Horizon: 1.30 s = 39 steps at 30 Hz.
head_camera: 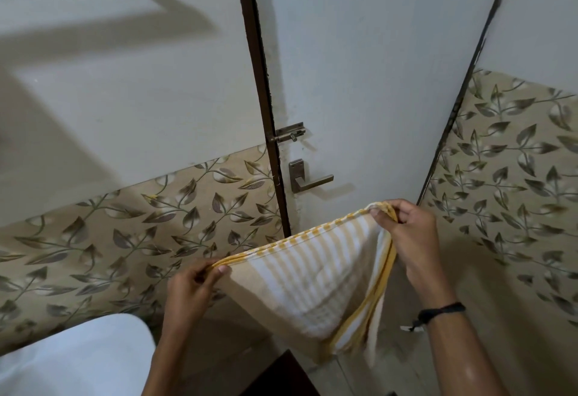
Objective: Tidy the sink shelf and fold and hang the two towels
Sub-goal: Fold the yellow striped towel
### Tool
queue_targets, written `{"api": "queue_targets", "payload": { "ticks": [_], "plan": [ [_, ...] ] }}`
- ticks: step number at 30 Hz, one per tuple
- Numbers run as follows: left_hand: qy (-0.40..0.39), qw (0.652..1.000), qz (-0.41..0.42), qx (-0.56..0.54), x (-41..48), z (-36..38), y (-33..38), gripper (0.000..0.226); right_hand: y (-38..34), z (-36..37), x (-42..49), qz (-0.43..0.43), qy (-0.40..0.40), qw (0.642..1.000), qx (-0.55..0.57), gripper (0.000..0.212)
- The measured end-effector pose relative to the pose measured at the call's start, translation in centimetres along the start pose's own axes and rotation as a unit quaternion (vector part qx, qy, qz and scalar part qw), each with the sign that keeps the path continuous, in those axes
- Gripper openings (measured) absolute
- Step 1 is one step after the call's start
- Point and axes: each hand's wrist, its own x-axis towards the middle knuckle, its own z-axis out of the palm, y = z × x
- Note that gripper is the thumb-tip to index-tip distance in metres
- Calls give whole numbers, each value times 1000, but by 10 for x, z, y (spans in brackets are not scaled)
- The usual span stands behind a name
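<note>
Yellow-and-white striped cotton towel (312, 277) is held up in the air in front of the white door (359, 67), just below the metal lever handle (308, 178), touching nothing but the two hands.

Look of it: white ground w/ pale yellow stripes, a darker yellow band along the edges, and a small checked yellow/white trim on the top hem. Weave looks ribbed or waffle-like. It's folded into several layers; stacked edges show at the right corner and down the right side. Top hem is pulled fairly taut btwn the hands and slopes up from left to right. The rest sags into a rough triangle, its point low and right, w/ a loose strip hanging beside it.

The left hand (194, 286) pinches the left corner, thumb on top and fingers (201, 273) curled under the hem. The right hand (406, 233) pinches the higher right corner btwn thumb and forefinger, other fingers bent in; the black wristband (441, 309) sits on that arm.

Sliding metal bolt (289, 136) sits above the handle, next to the dark brown door frame (259, 83). Beige leaf-patterned wall tiles (125, 239) run left and right of the door. A smooth white rounded object (72, 358) is near left; can't tell what it is.
</note>
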Motion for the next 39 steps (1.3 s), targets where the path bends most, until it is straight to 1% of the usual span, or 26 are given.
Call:
{"api": "queue_targets", "payload": {
  "ticks": [2,4,6,8,11,16,19,22,24,26,27,29,30,31,32,33,34,35,36,37,38,39],
  "plan": [
    [30,999,7,42,2,-1,-4,20,4,0,1,-5,-9,1000,-15,11],
    [42,997,12,69,5,-2,-3,22,7,-2,3,-10,-31,999,-31,17],
    [46,998,2,50,7,-5,0,21,9,-5,5,-7,-64,996,-56,24],
    [34,999,-9,1,10,-9,0,21,10,-8,7,-5,-89,993,-83,28],
    [23,998,-22,-52,12,-9,3,20,10,-13,9,2,-104,987,-124,26],
    [37,996,-58,-50,15,1,4,20,13,-9,9,38,-132,975,-177,16],
    [33,994,-85,-66,11,3,8,17,19,-3,3,66,-178,961,-200,17],
    [-9,986,-139,-91,3,8,23,9,25,3,1,98,-260,933,-229,24],
    [-50,983,-172,-45,2,11,30,1,26,9,3,105,-278,923,-244,23],
    [-90,977,-194,15,6,7,33,11,27,11,9,95,-291,909,-282,27],
    [-110,974,-195,33,7,2,35,13,25,9,11,87,-313,893,-312,29],
    [-139,970,-193,53,9,-13,35,10,18,-2,15,66,-401,842,-356,23],
    [-149,967,-198,53,8,-22,36,8,12,-8,16,61,-455,815,-355,17],
    [-158,965,-203,47,8,-29,37,8,6,-13,16,64,-498,795,-340,13],
    [-153,964,-215,36,9,-33,38,9,3,-14,16,70,-507,795,-326,11],
    [-134,962,-238,10,13,-31,38,13,4,-9,19,69,-462,824,-320,12],
    [-107,951,-285,-47,20,-23,38,18,10,2,24,62,-365,869,-328,15],
    [-72,925,-346,-139,25,-10,37,20,19,18,27,56,-247,904,-344,18],
    [-42,886,-400,-231,29,8,39,16,24,37,23,64,-151,922,-351,19],
    [-24,852,-426,-304,31,27,46,9,29,56,15,78,-103,935,-330,19],
    [-15,831,-430,-352,30,45,51,4,33,73,4,91,-97,949,-285,18],
    [-11,820,-429,-378,27,63,56,2,38,86,-8,111,-108,958,-240,16]
  ]
}}
